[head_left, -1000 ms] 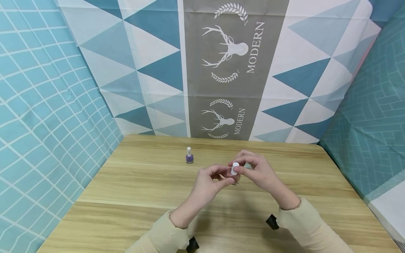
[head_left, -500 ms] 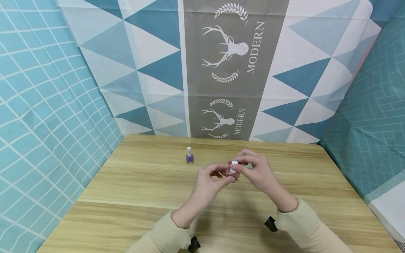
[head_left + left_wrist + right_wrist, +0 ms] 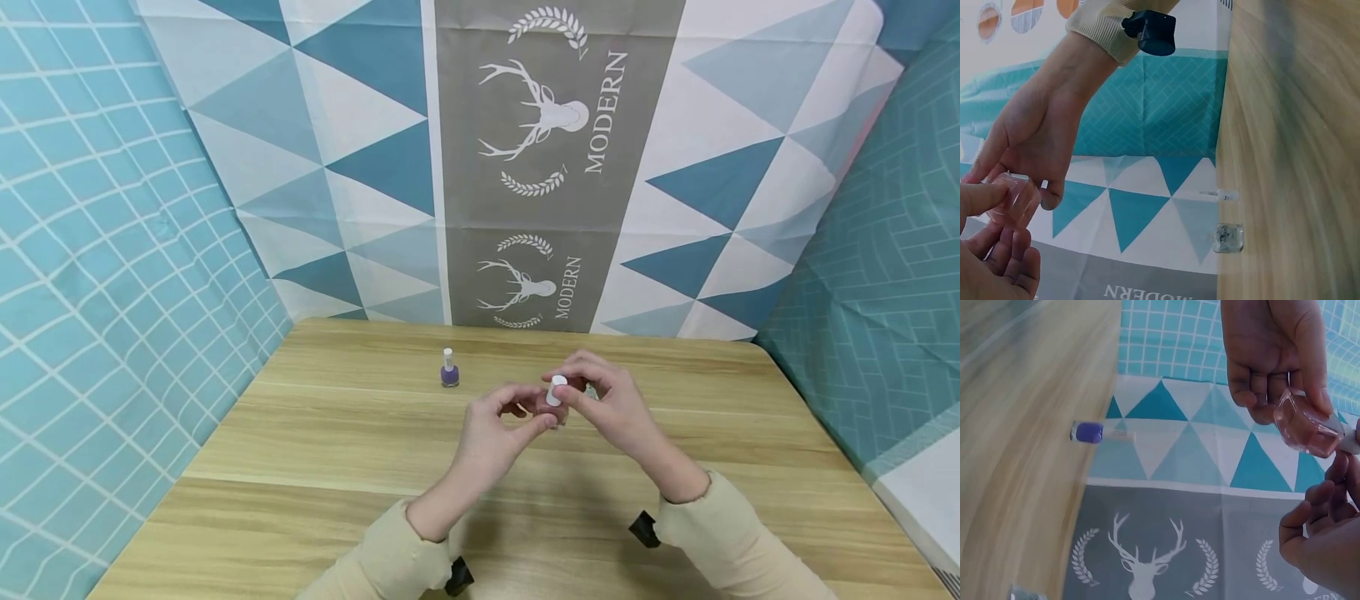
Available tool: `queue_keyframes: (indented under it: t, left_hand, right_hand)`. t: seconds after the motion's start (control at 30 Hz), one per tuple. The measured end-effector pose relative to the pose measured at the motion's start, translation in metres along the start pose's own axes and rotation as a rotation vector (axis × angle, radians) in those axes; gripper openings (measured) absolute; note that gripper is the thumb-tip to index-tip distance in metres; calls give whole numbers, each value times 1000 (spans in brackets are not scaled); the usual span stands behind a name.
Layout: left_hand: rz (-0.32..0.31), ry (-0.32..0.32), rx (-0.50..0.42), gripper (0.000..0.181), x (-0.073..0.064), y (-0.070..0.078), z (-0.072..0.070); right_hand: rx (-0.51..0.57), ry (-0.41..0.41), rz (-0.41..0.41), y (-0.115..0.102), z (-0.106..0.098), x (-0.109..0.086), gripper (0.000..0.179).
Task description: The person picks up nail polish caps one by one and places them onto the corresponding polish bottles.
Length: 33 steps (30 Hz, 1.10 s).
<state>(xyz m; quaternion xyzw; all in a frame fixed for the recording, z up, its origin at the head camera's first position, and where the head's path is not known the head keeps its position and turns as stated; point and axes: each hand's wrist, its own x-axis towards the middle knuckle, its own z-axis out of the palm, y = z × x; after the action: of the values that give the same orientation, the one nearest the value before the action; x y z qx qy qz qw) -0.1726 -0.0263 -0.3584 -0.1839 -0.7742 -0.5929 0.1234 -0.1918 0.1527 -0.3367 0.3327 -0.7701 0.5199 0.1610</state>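
Between my hands, above the table, is a pink nail polish bottle (image 3: 552, 410) with a white cap (image 3: 557, 389). My left hand (image 3: 491, 429) grips the glass body between thumb and fingers. With thumb and fingers, my right hand (image 3: 611, 404) pinches the cap; in the right wrist view the cap meets the neck of the pink bottle (image 3: 1310, 425). Partly hidden behind my right hand, a clear nail polish bottle with glitter (image 3: 1229, 239) stands on the table. Beside it in the left wrist view is a separate white cap (image 3: 1229, 195) with a thin brush.
A purple nail polish bottle (image 3: 449, 377) stands upright, white-capped, toward the back left of the wooden table (image 3: 337, 442). Patterned cloths hang behind the table and at both sides. A small black device (image 3: 459, 577) sits at the left cuff.
Both hands and the pink nail polish bottle have shifted slightly upward in the head view. The grip on bottle and cap looks the same, and the purple bottle has stayed put.
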Motion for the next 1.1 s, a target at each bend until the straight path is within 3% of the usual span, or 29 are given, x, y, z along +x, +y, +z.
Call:
queue_keyframes:
  t: [0.17,0.37,0.53,0.8,1.1]
  left_hand:
    - [51,17,-43,27,4,4,-8]
    - [130,51,-65,29,10,5,-24]
    - [116,62,-70,29,15,4,-39]
    - [84,85,-1,29,23,0,-65]
    - [45,121,40,28,31,-11,-88]
  right_hand:
    - [-5,-18,16,-3,-16,3,32]
    - [-57,22,58,-3,-40,4,38]
    - [-99,35,73,3,-57,1,45]
    - [-186,27,152,17,-82,-9,54]
    - [-307,14,256,36,-96,-24,59]
